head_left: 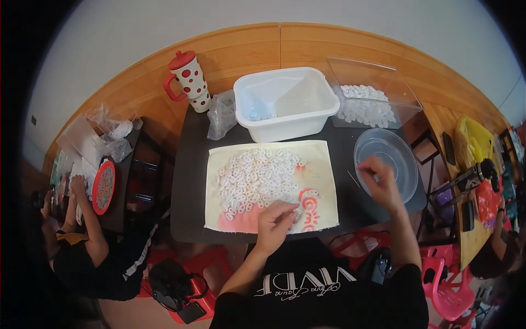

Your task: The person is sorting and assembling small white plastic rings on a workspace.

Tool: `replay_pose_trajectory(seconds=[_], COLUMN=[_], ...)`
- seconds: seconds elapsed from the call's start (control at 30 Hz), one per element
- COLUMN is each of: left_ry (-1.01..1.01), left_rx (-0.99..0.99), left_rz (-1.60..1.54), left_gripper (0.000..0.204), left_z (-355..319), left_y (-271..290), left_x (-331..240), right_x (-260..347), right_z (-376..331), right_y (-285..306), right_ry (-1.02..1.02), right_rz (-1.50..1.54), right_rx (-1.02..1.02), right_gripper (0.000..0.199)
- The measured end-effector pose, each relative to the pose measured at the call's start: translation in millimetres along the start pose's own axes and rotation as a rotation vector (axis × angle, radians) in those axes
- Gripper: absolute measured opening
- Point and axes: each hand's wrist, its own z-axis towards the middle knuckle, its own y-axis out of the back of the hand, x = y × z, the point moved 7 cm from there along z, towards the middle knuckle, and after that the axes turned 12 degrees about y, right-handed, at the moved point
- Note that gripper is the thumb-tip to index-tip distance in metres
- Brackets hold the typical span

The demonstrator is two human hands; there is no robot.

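Note:
A cream cloth [323,164] with red marks lies on a dark table [189,181]. A heap of small white ring-shaped pieces [255,178] covers its left and middle. My left hand [275,218] rests on the cloth's near edge, fingertips pinching at the white pieces beside a red swirl. My right hand [379,183] hovers over the rim of a clear round bowl [395,151] at the right, fingers pinched on something small that I cannot make out. A thin stick [353,179] lies on the table between cloth and bowl.
Behind the cloth stand a white plastic tub [318,107], a clear square bin [402,98] holding more white pieces, a crumpled plastic bag [221,114] and a red-dotted lidded cup [189,79]. Another person [82,241] works at a table on the left. Pink chairs [446,285] stand at right.

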Motion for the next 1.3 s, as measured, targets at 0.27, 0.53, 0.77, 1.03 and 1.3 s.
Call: replay_pose_trajectory(seconds=[0.27,0.53,0.77,1.03,1.3], left_ry=[0.060,0.008,0.000,-0.006,-0.005], left_rx=[0.000,-0.016,-0.010,-0.060,-0.057], left_rz=[-0.099,-0.131,-0.144,-0.166,-0.166], left_gripper=[0.021,0.019,0.021,0.018,0.015], left_z=[0,-2,-3,-6,-3], left_y=[-2,3,5,5,5], left_x=[2,1,4,2,3], right_x=[58,52,56,53,51], right_z=[-15,-21,-16,-14,-17], right_y=[-121,-141,-139,-144,-145], right_ry=[-0.118,-0.199,-0.140,-0.210,-0.347], right_rz=[0.788,0.890,0.746,0.701,0.866], right_rx=[-0.048,-0.037,0.036,0.181,0.128], right_gripper=[0.012,0.009,0.008,0.004,0.005])
